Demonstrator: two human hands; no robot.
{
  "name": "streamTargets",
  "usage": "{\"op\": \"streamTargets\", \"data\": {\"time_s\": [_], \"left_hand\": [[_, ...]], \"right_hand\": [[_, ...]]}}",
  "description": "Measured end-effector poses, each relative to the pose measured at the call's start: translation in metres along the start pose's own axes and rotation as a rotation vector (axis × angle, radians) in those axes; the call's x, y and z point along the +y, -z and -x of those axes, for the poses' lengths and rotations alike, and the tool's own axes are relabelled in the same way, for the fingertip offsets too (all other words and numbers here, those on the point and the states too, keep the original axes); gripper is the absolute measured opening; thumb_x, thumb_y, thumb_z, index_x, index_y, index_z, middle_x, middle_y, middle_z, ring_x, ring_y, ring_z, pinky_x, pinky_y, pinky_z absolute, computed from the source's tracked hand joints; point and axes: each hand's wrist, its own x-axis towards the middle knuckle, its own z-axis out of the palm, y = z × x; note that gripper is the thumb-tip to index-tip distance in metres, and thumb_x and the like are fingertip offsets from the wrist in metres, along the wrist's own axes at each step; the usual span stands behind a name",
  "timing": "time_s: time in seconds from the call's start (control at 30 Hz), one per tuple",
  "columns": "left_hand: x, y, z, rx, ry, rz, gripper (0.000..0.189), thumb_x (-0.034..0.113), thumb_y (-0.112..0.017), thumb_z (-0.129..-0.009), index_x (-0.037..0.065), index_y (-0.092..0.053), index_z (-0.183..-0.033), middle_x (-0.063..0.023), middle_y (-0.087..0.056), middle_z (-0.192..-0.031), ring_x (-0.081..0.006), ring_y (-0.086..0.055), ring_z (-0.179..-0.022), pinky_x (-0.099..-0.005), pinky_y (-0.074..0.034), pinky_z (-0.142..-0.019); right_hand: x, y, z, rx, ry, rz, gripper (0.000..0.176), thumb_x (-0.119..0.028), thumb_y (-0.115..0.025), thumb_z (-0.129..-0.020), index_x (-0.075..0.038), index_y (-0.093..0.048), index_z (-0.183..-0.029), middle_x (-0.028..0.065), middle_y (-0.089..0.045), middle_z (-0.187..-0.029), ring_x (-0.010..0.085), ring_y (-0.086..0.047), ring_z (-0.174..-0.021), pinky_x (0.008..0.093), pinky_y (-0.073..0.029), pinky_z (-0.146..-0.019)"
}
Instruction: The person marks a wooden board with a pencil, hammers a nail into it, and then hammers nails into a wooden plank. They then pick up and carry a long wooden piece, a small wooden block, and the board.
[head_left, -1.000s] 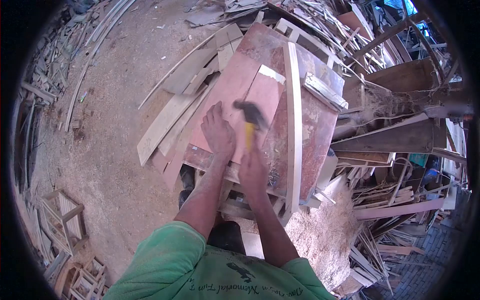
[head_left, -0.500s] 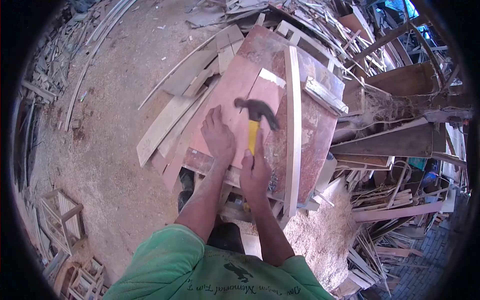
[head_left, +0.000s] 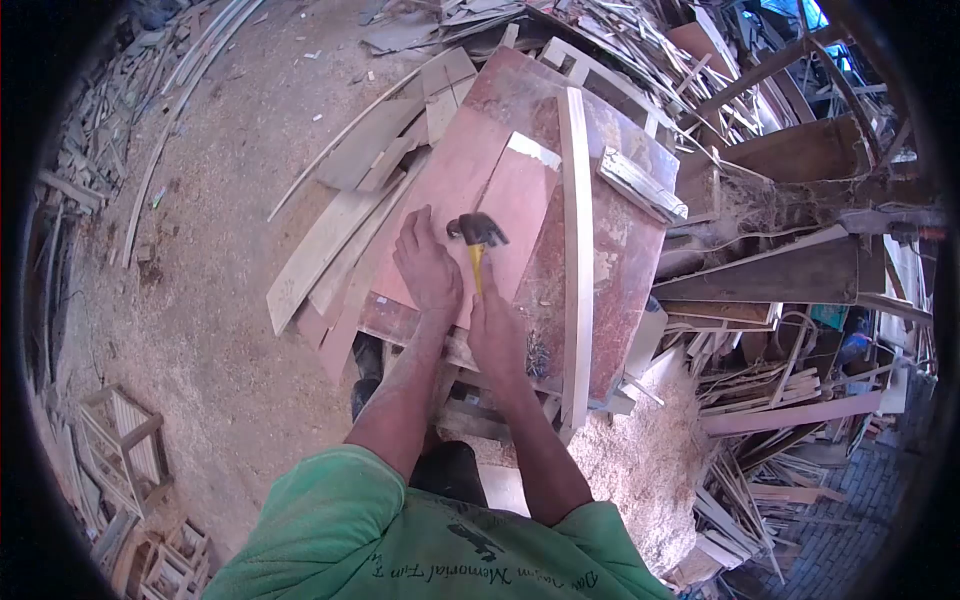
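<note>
Two pink boards (head_left: 458, 172), one beneath the spread left hand (head_left: 430, 265), and one hammer (head_left: 478, 232) in right hand's grip (head_left: 496, 332)

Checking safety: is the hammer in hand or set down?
In hand: the right hand grips the hammer by its yellow handle. Whether it touches the pink wood, I cannot tell.

- Middle: the right hand (head_left: 498, 335) grips a yellow-handled hammer (head_left: 476, 260).
- Left of middle: the left hand (head_left: 430, 268) lies on a pink board (head_left: 462, 150).
- Upper right: 1 short, pale board (head_left: 641, 186).
</note>
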Motion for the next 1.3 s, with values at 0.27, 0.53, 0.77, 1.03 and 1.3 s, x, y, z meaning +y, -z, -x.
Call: {"op": "streamTargets", "data": {"time_s": [0.27,0.53,0.77,1.03,1.3], "left_hand": [[0.002,0.005,-0.002,-0.001,-0.008,0.002,0.066,-0.003,-0.055,-0.089,0.008,-0.051,-0.155,-0.017,-0.051,-0.154,-0.0381,-0.05,-0.137,-0.0522,-0.039,-0.114],[0.003,0.007,0.001,0.025,-0.024,0.062,0.061,-0.002,-0.053,-0.091,0.005,-0.051,-0.152,-0.0194,-0.053,-0.151,-0.0403,-0.049,-0.14,-0.0523,-0.037,-0.116],[0.004,0.007,0.003,0.042,-0.037,0.128,0.062,-0.004,-0.053,-0.089,0.005,-0.054,-0.15,-0.0188,-0.052,-0.152,-0.042,-0.048,-0.14,-0.0524,-0.037,-0.116],[-0.016,0.009,0.009,-0.018,-0.198,0.101,0.041,0.0,-0.058,-0.091,0.003,-0.064,-0.132,-0.0185,-0.062,-0.138,-0.039,-0.056,-0.129,-0.0519,-0.043,-0.11],[0.026,0.061,0.148,-0.525,-0.38,0.307,0.03,0.014,-0.074,-0.093,0.002,-0.071,-0.12,-0.0154,-0.068,-0.12,-0.0361,-0.064,-0.112,-0.0483,-0.05,-0.101]], "right_hand": [[0.001,-0.004,-0.002,-0.075,-0.004,0.089,0.064,-0.009,-0.058,-0.107,-0.013,-0.04,-0.169,0.0289,-0.07,-0.091,0.0416,-0.072,-0.078,0.0505,-0.055,-0.073],[0.007,-0.011,0.008,0.04,0.081,0.098,0.068,-0.014,-0.06,-0.104,-0.027,-0.04,-0.168,0.0201,-0.066,-0.092,0.0427,-0.07,-0.074,0.0553,-0.057,-0.069],[0.006,-0.016,0.016,0.115,0.134,0.035,0.067,-0.01,-0.062,-0.104,-0.022,-0.044,-0.167,0.0198,-0.062,-0.082,0.0418,-0.065,-0.073,0.0541,-0.055,-0.072],[0.03,0.027,0.068,0.107,-0.098,-0.224,0.061,-0.011,-0.06,-0.106,-0.021,-0.048,-0.165,0.0226,-0.075,-0.101,0.0318,-0.075,-0.085,0.0431,-0.058,-0.077],[0.092,0.097,0.208,0.23,-0.45,-0.285,0.062,-0.009,-0.054,-0.108,-0.021,-0.043,-0.169,0.0107,-0.07,-0.088,0.0132,-0.062,-0.07,0.0318,-0.055,-0.066]]}}
